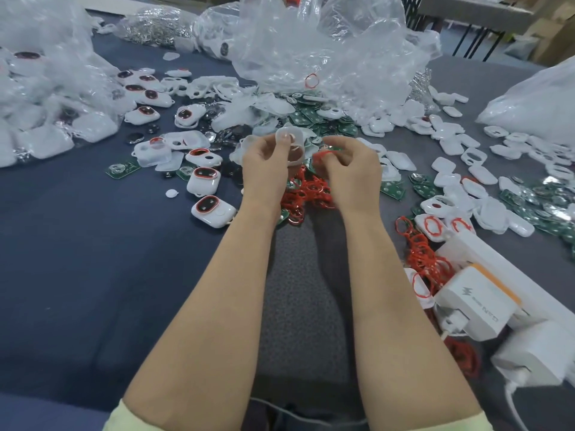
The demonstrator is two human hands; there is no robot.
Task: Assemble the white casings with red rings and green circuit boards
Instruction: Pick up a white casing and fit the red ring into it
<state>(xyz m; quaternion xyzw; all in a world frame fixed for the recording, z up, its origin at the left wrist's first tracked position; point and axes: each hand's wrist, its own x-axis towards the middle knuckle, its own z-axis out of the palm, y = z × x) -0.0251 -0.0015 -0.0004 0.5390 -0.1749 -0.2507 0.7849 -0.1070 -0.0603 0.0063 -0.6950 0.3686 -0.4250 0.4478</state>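
The worktop (77, 275) is covered with dark blue cloth. Large clear plastic bags (326, 51) stand along its far edge, with one more at the far left corner and one at the right edge.

A white power strip (476, 303) with chargers plugged in lies at the near right corner.

Loose white casings (451, 147) are spread over the right half of the worktop. Green circuit boards (311, 118) lie heaped at the far centre, beneath the middle bag, and more lie along the right edge.

Finished casings with red rims (213, 209) lie left of centre, near the left forearm.

A heap of red rings (311, 194) lies at the centre, directly under both hands. A second heap lies just beside the power strip.

The left hand (264, 163) is raised above the centre heap, its thumb and fingers curled round a translucent white casing (291, 141).

The right hand (351, 169) is level with it, fingertips pressed together and pinching a single red ring (322, 157) close to the casing. Contact between this ring and the casing cannot be determined.
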